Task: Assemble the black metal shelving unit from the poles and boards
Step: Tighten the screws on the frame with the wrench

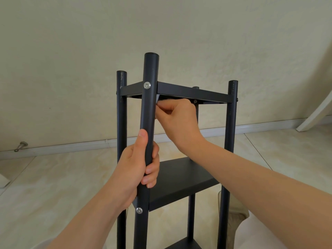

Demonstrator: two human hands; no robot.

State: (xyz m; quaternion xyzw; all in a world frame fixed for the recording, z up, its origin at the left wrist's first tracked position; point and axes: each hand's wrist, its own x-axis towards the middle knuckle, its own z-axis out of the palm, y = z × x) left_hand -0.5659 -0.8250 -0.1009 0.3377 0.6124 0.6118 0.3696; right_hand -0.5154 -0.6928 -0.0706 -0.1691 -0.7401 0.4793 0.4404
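While the black metal shelf unit stands upright on a pale tiled floor, a person works at its near corner with both bare hands. Far to the left of the hands, a small metal doorstop sits at the foot of the cream wall. The left hand is wrapped around the nearest pole, thumb pointing up along the front and fingers curled tight around the right side, gripping it between two silver bolts: one bolt above the hand, where the top board meets the pole, and another bolt just below the wrist. To the right of that grip and higher, the right hand reaches in under the top board, its fingers curled and pinched against a small pale object right behind the pole; what the object is cannot be told. The middle board lies below the right forearm and just right of the left hand's fingers. Further right, the right-hand pole rises beyond the right forearm, and a white slanted piece leans well off to the right.
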